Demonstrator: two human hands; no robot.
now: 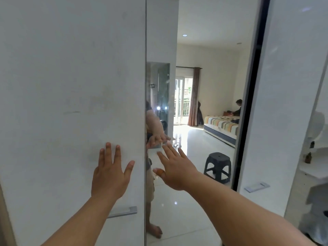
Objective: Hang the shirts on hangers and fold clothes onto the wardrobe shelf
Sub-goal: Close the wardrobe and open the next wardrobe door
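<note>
- Left hand (pixel 110 176) lay flat, fingers straight, on the white wardrobe door (pixel 71 86).
- Right hand (pixel 174 168), fingers spread, reached toward the mirrored door (pixel 195 103).
- No shirts or hangers showed.
- Risk: fingers pinched where the doors meet.

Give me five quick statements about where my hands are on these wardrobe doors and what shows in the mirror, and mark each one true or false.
1. The left hand lies flat with spread fingers on the white door. True.
2. The right hand grips the silver handle. False: it reaches open toward the mirror door, and the handle sits lower, on the white door, untouched.
3. A dark plastic stool shows in the mirror. True.
4. The bed in the mirror has a plain white cover. False: the cover is striped.
5. Either hand holds a shirt. False: both hold nothing.
</note>
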